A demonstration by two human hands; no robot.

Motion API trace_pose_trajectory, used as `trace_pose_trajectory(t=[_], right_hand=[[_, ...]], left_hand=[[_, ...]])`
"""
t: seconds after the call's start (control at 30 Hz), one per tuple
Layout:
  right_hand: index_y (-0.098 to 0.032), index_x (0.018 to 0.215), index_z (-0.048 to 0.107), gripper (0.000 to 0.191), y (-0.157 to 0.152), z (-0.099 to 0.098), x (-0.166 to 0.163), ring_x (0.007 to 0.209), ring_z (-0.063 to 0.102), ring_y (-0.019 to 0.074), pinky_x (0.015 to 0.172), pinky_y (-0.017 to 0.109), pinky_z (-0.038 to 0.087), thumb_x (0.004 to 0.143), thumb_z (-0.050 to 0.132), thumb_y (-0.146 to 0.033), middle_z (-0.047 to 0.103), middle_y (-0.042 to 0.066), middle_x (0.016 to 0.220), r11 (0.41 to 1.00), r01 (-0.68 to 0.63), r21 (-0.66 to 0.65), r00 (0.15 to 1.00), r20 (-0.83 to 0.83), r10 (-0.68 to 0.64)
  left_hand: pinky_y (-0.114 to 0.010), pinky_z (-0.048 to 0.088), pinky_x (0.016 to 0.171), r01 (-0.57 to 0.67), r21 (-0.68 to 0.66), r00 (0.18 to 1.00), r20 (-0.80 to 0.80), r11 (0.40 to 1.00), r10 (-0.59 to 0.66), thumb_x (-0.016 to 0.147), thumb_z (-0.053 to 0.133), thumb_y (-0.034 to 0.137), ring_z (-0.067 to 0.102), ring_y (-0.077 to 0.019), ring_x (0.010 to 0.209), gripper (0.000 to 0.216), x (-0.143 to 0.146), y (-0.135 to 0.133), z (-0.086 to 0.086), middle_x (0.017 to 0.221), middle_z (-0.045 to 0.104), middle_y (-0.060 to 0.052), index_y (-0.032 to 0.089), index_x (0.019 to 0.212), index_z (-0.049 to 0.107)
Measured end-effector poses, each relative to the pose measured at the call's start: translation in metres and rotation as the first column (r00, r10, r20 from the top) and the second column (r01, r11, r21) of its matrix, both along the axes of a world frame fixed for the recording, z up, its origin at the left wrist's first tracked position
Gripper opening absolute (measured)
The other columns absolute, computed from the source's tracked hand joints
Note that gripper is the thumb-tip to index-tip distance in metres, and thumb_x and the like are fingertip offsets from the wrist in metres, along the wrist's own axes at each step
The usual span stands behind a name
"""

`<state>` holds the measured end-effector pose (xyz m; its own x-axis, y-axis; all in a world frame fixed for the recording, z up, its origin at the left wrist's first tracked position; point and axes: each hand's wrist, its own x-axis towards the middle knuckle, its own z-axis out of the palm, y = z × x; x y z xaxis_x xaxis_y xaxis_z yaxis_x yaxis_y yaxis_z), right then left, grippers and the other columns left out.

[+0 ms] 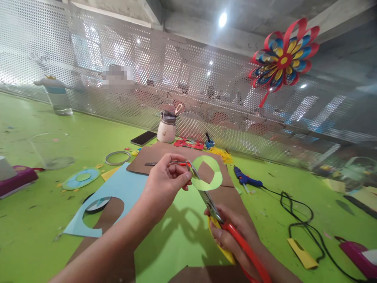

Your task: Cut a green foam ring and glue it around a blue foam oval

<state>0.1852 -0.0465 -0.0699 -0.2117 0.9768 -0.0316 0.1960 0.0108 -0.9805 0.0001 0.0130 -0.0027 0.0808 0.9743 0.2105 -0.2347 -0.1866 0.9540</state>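
Observation:
My left hand pinches the left edge of a light green paper ring, held up over the work sheets. Red-handled scissors are in my right hand. Their blades are parted, with one passing through the ring's opening and the paper between them. The opening has angular, uneven edges. Something yellow shows beneath my right hand; its kind is unclear. Below lie a light green sheet, brown cardboard and a light blue sheet with a round cut-out. A thin tool with red parts is mostly hidden behind my left hand.
A blue glue gun with a black cord lies right. Behind the cardboard stand a white bottle, a phone and red cut paper. A blue paper ring, tape roll and clear cup are left.

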Motion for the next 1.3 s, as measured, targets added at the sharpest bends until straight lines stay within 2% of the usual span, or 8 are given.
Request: trace_pose_trajectory(t=[0.2,0.43,0.63,0.8,1.1,1.2,1.3], right_hand=[[-0.02,0.098,0.057,0.045,-0.002,0.005,-0.003,0.05,0.034,0.0098,0.044,0.022,0.025,0.072,0.061,-0.057,0.04,-0.005,0.058,1.0,0.009,-0.023,0.999,-0.043,-0.01],[-0.02,0.103,0.054,0.044,-0.003,0.006,0.0,0.05,0.034,0.0099,0.045,0.023,0.026,0.077,0.057,-0.056,0.04,-0.005,0.06,0.999,-0.036,0.006,0.999,-0.019,0.036],[-0.02,0.102,0.055,0.049,-0.003,0.006,0.001,0.05,0.034,0.01,0.045,0.023,0.027,0.074,0.059,-0.06,0.039,-0.006,0.059,0.999,-0.034,-0.019,0.999,-0.029,0.034],[-0.02,0.104,0.056,0.042,-0.003,0.008,0.001,0.048,0.032,0.0094,0.043,0.022,0.025,0.078,0.057,-0.054,0.038,-0.006,0.058,0.998,-0.055,0.002,0.998,-0.038,0.055],[-0.019,0.099,0.055,0.037,-0.003,0.009,0.0,0.05,0.033,0.0086,0.044,0.022,0.025,0.077,0.061,-0.049,0.041,-0.006,0.061,0.999,-0.019,-0.027,1.0,-0.024,0.018],[-0.02,0.098,0.056,0.036,-0.002,0.009,0.0,0.05,0.032,0.0085,0.044,0.022,0.025,0.077,0.061,-0.048,0.041,-0.005,0.063,1.0,-0.019,-0.004,0.999,-0.035,0.019],[-0.019,0.095,0.056,0.034,-0.002,0.012,-0.001,0.048,0.031,0.0081,0.043,0.021,0.024,0.076,0.063,-0.047,0.039,-0.006,0.061,0.999,-0.015,-0.03,0.999,-0.038,0.014]], left_hand=[[-0.024,0.046,0.052,0.015,0.014,1.0,-0.013,1.0,-0.015,0.07,0.065,0.014,0.054,-0.0108,0.053,0.027,0.0,0.001,-0.002,0.056,0.057,0.006,0.017,0.091,0.048],[-0.023,0.046,0.051,0.024,0.015,0.999,-0.023,1.0,-0.024,0.07,0.065,0.014,0.054,-0.0107,0.054,0.027,0.0,0.002,-0.003,0.056,0.057,0.006,0.016,0.092,0.048],[-0.022,0.045,0.051,0.021,-0.003,1.0,-0.017,1.0,-0.021,0.07,0.065,0.014,0.054,-0.0107,0.054,0.028,0.0,0.001,-0.001,0.056,0.057,0.005,0.016,0.091,0.048],[-0.022,0.045,0.05,0.007,-0.029,0.999,-0.033,1.0,-0.008,0.069,0.065,0.015,0.054,-0.0107,0.054,0.028,0.001,-0.001,0.002,0.056,0.057,0.005,0.016,0.09,0.048],[-0.022,0.043,0.049,-0.025,-0.06,0.999,-0.034,0.998,0.023,0.069,0.065,0.017,0.053,-0.0114,0.055,0.027,0.003,-0.005,0.003,0.059,0.058,0.004,0.017,0.09,0.048],[-0.023,0.043,0.049,-0.029,-0.102,1.0,0.001,0.994,0.029,0.068,0.065,0.017,0.054,-0.0126,0.056,0.03,0.003,-0.005,0.004,0.06,0.057,0.004,0.018,0.092,0.046],[-0.022,0.04,0.048,-0.013,-0.154,1.0,-0.011,0.988,0.012,0.07,0.063,0.021,0.053,-0.0121,0.057,0.022,0.002,-0.006,0.005,0.061,0.056,0.002,0.017,0.087,0.049]])
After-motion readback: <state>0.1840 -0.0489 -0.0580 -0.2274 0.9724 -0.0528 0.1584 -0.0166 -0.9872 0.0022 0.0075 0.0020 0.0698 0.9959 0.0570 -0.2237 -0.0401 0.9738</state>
